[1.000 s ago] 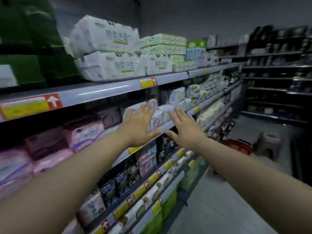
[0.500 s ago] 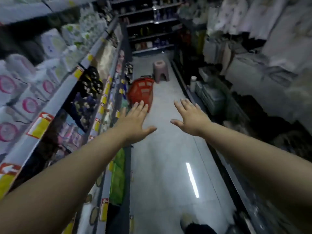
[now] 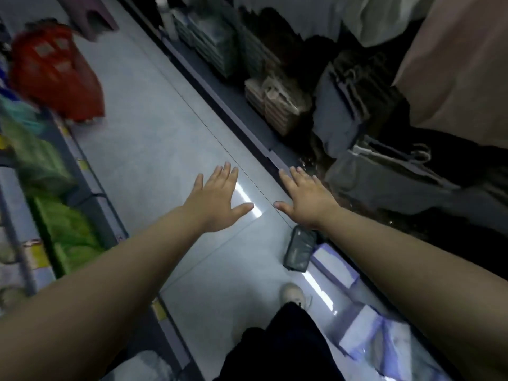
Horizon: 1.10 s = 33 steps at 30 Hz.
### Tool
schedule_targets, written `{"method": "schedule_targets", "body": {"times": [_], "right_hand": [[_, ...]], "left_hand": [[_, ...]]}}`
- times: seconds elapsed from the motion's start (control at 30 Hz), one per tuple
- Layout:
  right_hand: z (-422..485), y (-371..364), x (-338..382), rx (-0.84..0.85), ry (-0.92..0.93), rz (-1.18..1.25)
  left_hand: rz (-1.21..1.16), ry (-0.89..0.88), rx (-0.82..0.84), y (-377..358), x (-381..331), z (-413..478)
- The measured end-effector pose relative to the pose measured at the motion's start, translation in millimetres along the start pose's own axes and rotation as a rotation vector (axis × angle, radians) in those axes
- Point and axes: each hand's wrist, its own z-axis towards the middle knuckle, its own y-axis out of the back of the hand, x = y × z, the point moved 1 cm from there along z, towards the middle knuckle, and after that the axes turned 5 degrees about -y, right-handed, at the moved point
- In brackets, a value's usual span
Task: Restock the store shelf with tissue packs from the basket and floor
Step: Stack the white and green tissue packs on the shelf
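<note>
My left hand [image 3: 217, 200] and my right hand [image 3: 306, 198] are stretched out over the grey aisle floor, fingers spread, holding nothing. White and pale blue tissue packs [image 3: 334, 264] lie on the floor under my right forearm, with more tissue packs [image 3: 365, 336] nearer me at the lower right. A dark flat pack [image 3: 299, 250] lies beside them. The red basket [image 3: 56, 74] stands on the floor at the upper left, far from both hands. The store shelf [image 3: 90, 188] runs along the left edge with green packs on its low tiers.
A pinkish stool [image 3: 93, 17] stands beyond the basket. The opposite shelving [image 3: 275, 86] on the right holds stacked dark and beige goods down to floor level. My shoe [image 3: 292, 294] and dark trouser leg show at the bottom.
The view has swung from the tissue shelf down and right to the aisle floor. Both hands stay open and empty, now over the floor near the packs.
</note>
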Motion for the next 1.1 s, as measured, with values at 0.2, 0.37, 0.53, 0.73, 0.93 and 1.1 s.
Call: {"method": "schedule_targets", "body": {"times": [0.2, 0.37, 0.53, 0.73, 0.93, 1.1], "right_hand": [[28.4, -116.7, -79.2, 0.145, -0.119, 0.041], [64.6, -227.1, -129.2, 0.247, -0.183, 0.066], [96.2, -343.8, -166.3, 0.356, -0.222, 0.095], [155.7, -454.2, -198.6, 0.321, -0.305, 0.218], [224.0, -517.9, -207.9, 0.172, -0.33, 0.286], [239.6, -542.1, -207.2, 0.131, -0.417, 0.084]], "left_hand": [[-0.019, -0.072, 0.158, -116.0, -37.9, 101.2], [-0.138, 0.008, 0.243, -232.1, -50.2, 169.6], [-0.319, 0.128, 0.31, -352.8, -58.6, 217.5], [-0.851, 0.588, 0.372, -488.0, -73.9, 253.1], [-1.216, 0.882, 0.537, -592.3, -88.3, 256.9], [-1.756, 1.162, 0.388, -636.4, -96.5, 272.0]]}}
